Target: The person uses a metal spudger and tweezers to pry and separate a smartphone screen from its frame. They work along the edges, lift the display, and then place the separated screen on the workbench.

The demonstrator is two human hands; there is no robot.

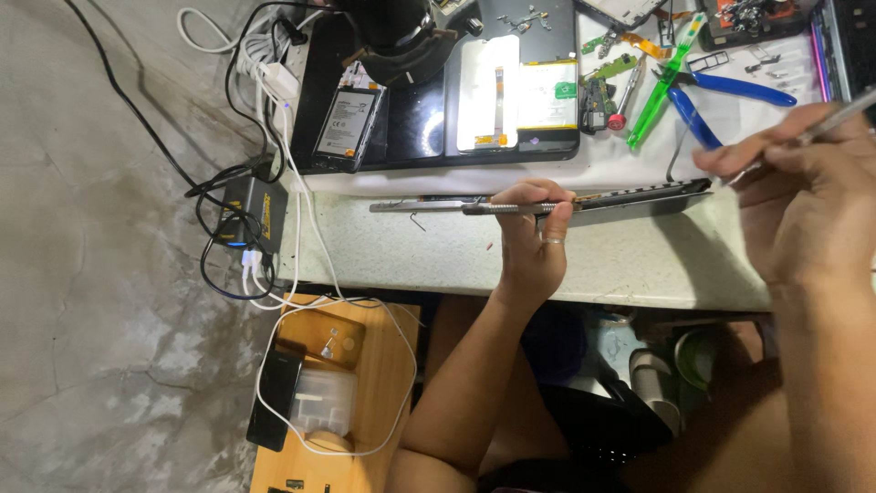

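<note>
Left hand (532,236) grips phone (584,203) edge-on, long axis running left-right.

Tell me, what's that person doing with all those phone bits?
A person is at a table taking a phone apart. Their left hand holds a thin phone frame on its edge at the front of the table. Their right hand holds a slim metal tool just above it. Farther back lie a battery, small circuit boards, green tweezers and blue pliers.
</note>
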